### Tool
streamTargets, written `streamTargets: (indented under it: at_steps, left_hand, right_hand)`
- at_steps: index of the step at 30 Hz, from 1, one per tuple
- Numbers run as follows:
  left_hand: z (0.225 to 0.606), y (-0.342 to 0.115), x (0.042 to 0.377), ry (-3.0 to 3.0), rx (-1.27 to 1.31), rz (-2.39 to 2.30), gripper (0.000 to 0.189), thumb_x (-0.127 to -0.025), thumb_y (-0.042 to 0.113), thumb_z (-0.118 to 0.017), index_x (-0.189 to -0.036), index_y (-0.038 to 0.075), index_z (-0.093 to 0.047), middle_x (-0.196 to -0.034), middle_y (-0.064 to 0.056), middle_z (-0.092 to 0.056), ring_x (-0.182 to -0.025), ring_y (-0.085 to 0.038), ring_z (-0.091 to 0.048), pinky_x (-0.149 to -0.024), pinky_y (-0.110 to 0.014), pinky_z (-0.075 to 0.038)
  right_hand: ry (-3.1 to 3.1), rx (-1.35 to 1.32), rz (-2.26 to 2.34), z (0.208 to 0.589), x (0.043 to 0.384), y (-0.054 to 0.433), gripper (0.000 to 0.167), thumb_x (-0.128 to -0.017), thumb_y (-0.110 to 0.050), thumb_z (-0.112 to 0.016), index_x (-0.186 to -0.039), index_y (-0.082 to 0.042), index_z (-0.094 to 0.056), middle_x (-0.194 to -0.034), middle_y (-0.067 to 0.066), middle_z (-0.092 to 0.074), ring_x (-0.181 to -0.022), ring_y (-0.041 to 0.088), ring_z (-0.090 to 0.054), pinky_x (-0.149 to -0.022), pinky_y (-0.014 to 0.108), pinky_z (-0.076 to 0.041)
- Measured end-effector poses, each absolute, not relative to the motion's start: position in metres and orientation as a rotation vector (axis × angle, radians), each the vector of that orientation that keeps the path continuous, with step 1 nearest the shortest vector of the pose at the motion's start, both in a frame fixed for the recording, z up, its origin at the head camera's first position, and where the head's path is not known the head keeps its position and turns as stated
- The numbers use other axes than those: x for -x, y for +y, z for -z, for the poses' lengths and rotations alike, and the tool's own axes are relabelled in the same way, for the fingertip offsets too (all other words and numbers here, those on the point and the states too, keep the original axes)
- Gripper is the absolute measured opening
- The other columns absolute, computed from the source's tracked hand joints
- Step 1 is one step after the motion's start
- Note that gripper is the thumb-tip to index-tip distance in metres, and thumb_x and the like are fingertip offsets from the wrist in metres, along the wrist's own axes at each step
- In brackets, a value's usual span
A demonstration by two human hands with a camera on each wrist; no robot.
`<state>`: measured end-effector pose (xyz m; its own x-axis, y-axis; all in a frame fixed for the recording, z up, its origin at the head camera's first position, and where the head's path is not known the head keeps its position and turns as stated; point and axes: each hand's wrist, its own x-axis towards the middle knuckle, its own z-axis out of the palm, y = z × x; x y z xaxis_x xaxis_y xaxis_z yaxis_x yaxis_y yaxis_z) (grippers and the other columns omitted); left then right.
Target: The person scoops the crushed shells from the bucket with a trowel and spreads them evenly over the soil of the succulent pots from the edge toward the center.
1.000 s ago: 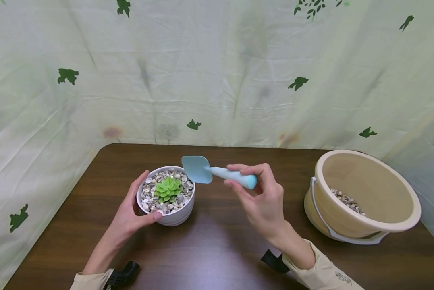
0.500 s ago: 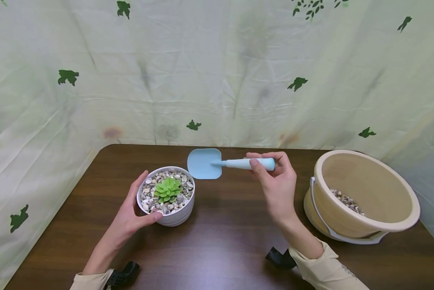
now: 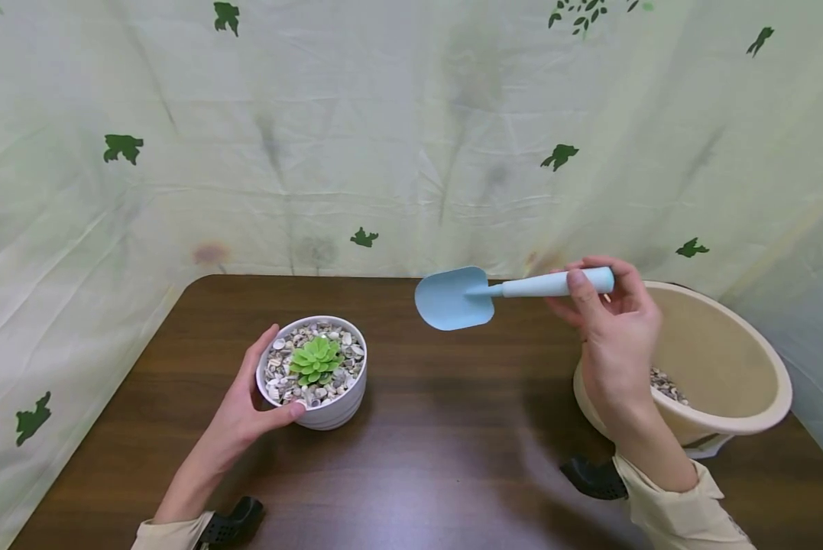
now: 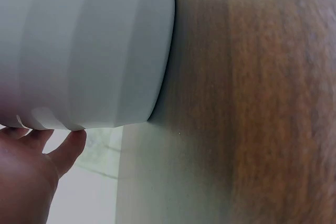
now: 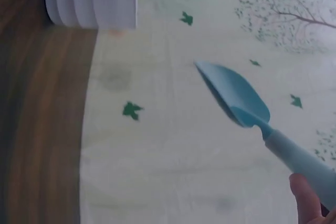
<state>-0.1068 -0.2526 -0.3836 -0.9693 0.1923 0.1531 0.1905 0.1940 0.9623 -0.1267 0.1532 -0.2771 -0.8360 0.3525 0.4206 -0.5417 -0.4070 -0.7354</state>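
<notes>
Carried rightward, right hand [image 3: 614, 336] grips blue trowel [image 3: 494, 294]; left hand [image 3: 246, 412] cups unlabelled white pot [image 3: 328, 409].

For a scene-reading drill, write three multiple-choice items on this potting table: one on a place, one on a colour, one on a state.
1. Where do the loose pebbles outside the pot lie?
A. on the bare table
B. in the beige bucket
C. in the trowel blade

2. What colour is the trowel?
A. light blue
B. red
C. black

3. What is the left hand doing?
A. lying flat on the table
B. gripping the trowel
C. holding the white pot

Answers: 1 B, pebbles lie in the beige bucket. 2 A, the trowel in the right hand is light blue. 3 C, the left hand cups the white pot of the succulent.
</notes>
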Motion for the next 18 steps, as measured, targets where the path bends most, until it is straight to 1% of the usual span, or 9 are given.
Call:
streamTargets:
  at_steps: [4, 7, 11, 18]
  left_hand:
    - [0.383, -0.253, 0.107, 2.427, -0.381, -1.948, 0.099, -0.080, 0.001, -0.073, -0.157, 0.031, -0.018, -0.156, -0.007, -0.019, -0.130, -0.017, -0.033, -0.095, -0.014, -0.035]
    - [0.384, -0.253, 0.107, 2.423, -0.378, -1.951, 0.099, -0.081, 0.001, -0.073, -0.157, 0.031, -0.017, -0.156, -0.007, -0.019, -0.130, -0.017, -0.033, -0.095, -0.014, -0.035]
    - [0.385, -0.253, 0.107, 2.426, -0.384, -1.954, 0.099, -0.080, 0.001, -0.073, -0.157, 0.031, -0.018, -0.156, -0.007, -0.019, -0.131, -0.017, -0.032, -0.095, -0.014, -0.035]
    - [0.384, -0.253, 0.108, 2.433, -0.382, -1.935, 0.099, -0.081, 0.002, -0.073, -0.157, 0.032, -0.017, -0.156, -0.007, -0.018, -0.131, -0.018, -0.032, -0.095, -0.014, -0.036]
  right_hand:
    - [-1.244, -0.234, -2.215, 0.268, 0.126, 0.172, 0.024, -0.086, 0.009, -0.068, -0.107, 0.015, -0.058, -0.095, 0.023, -0.066, -0.084, 0.030, -0.069, -0.070, 0.039, -0.056]
    - [-1.209, -0.214, -2.213, 0.264, 0.125, 0.184, 0.027, -0.085, 0.009, -0.069, -0.108, 0.016, -0.056, -0.093, 0.024, -0.067, -0.082, 0.031, -0.069, -0.073, 0.038, -0.055]
    - [-1.115, -0.190, -2.242, 0.259, 0.124, 0.199, 0.029, -0.083, 0.011, -0.070, -0.107, 0.018, -0.055, -0.092, 0.026, -0.066, -0.082, 0.034, -0.067, -0.078, 0.042, -0.053]
    - [-0.912, -0.158, -2.295, 0.247, 0.125, 0.229, 0.028, -0.083, 0.017, -0.065, -0.107, 0.021, -0.052, -0.090, 0.031, -0.063, -0.084, 0.039, -0.066, -0.084, 0.040, -0.053]
